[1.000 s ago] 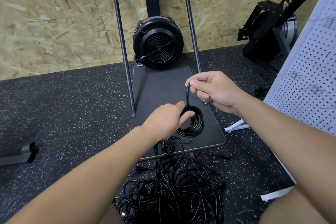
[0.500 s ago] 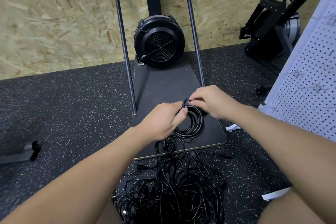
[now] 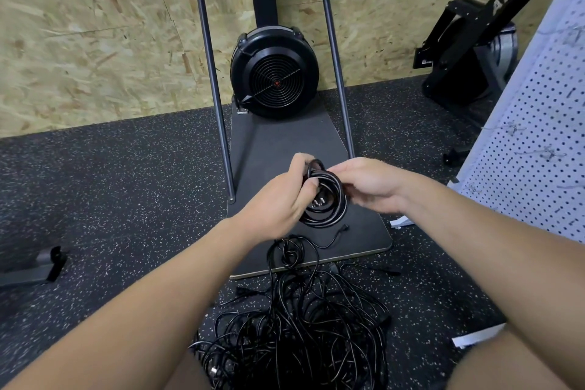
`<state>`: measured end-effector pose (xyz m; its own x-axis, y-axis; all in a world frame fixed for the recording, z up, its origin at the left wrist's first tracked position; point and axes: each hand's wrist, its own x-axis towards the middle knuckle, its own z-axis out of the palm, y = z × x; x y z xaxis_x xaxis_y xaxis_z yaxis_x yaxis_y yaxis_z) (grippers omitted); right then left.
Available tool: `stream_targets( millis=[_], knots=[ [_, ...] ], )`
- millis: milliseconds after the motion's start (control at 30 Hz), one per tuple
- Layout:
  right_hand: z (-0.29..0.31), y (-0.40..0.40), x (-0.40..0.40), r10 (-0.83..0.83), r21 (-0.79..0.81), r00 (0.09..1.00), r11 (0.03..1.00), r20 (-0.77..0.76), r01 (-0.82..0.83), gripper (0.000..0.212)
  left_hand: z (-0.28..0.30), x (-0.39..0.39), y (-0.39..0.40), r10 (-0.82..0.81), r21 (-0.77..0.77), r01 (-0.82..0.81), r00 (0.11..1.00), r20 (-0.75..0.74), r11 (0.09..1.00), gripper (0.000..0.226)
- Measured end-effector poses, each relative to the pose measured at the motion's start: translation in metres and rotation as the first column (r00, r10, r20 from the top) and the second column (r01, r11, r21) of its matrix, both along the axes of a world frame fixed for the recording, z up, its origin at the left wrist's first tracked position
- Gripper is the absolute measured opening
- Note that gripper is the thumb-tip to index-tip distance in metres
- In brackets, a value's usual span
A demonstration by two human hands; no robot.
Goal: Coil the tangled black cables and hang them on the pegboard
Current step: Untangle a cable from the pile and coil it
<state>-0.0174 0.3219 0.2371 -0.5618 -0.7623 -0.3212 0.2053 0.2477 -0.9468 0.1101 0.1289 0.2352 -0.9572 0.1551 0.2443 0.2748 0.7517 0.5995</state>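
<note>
Speckled black floor (image 3: pixel 110 199) holds a messy cable pile (image 3: pixel 294 336). My left hand (image 3: pixel 278 203) and right hand (image 3: pixel 370 187) both grip a round cable coil (image 3: pixel 329 199), maybe tucking its end.

One coiled cable (image 3: pixel 329 199), held in two hands: left hand (image 3: pixel 278 203), right hand (image 3: pixel 373 187). One tangled cable pile (image 3: pixel 297 336). One pegboard (image 3: pixel 538 149).

Tangled cables (image 3: pixel 294 336) below, machine uprights (image 3: pixel 335 73) ahead, pegboard (image 3: pixel 538 152) seemingly unobstructed rightward
</note>
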Motion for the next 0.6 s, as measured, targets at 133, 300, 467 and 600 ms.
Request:
stream_targets(
  millis=[133, 300, 467, 600],
  knots=[
    [0.005, 0.0, 0.001, 0.053, -0.11, 0.986, 0.993, 0.156, -0.036, 0.035, 0.005, 0.0, -0.006, 0.015, -0.056, -0.015, 1.0, 0.004, 0.998, 0.027],
    [0.007, -0.002, 0.014, 0.199, -0.014, 0.97, 0.979, -0.137, -0.203, 0.033, -0.002, -0.009, -0.013, 0.029, -0.146, -0.024, 0.999, 0.035, 0.989, 0.03],
    [-0.001, 0.003, 0.003, 0.237, 0.299, 0.783, 0.952, -0.575, -0.068, 0.06, -0.012, -0.012, -0.02, 0.1, -0.128, -0.087, 0.99, 0.101, 0.988, 0.027],
    [0.003, 0.003, 0.012, 0.464, 0.513, 0.324, 0.855, -0.825, 0.081, 0.051, -0.02, -0.014, -0.028, 0.148, -0.069, -0.142, 0.985, 0.087, 0.987, 0.027]
  ],
)
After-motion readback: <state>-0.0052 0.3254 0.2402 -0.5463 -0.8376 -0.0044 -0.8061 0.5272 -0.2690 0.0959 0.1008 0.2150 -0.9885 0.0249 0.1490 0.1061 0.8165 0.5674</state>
